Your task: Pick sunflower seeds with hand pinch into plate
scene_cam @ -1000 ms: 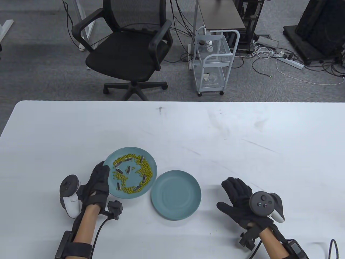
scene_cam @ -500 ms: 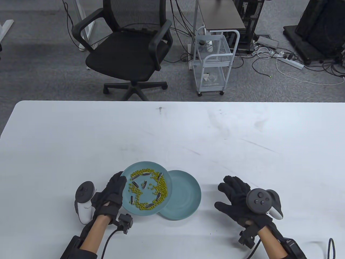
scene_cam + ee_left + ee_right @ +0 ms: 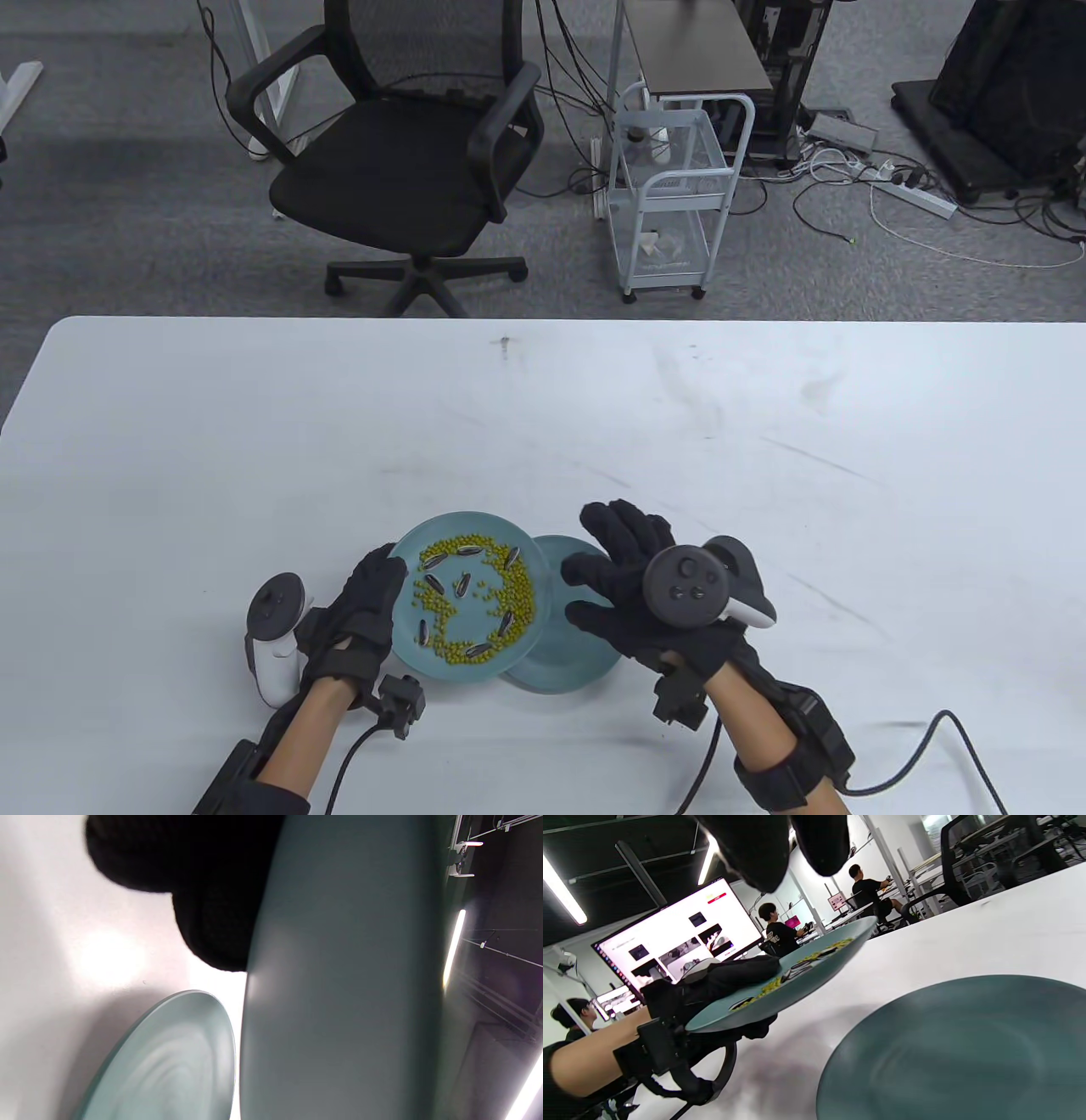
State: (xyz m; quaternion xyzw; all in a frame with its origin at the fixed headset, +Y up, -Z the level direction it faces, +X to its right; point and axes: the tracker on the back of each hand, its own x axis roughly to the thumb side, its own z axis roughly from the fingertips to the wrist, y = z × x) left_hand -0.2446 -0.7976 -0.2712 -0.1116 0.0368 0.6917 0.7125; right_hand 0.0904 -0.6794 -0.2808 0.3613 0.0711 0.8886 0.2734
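My left hand (image 3: pixel 366 604) grips the left rim of a teal plate (image 3: pixel 424 535) and holds it lifted off the table; its underside fills the left wrist view (image 3: pixel 339 984). The plate carries yellow-green beans (image 3: pixel 517 586) and several striped sunflower seeds (image 3: pixel 436 584). It overlaps the left edge of an empty teal plate (image 3: pixel 560 666) lying on the table, also seen in the right wrist view (image 3: pixel 950 1052). My right hand (image 3: pixel 607 573) hovers over the empty plate, fingers spread and holding nothing. The lifted plate shows in the right wrist view (image 3: pixel 780 993).
The white table (image 3: pixel 543 407) stretches wide behind and to both sides of the plates. Cables (image 3: pixel 899 764) run from my wrists off the near edge. An office chair (image 3: pixel 399 161) and a white cart (image 3: pixel 670 195) stand beyond the far edge.
My left hand has carried the seed plate right and toward me until it overlaps the empty plate. My right hand has moved left from the table to above the empty plate.
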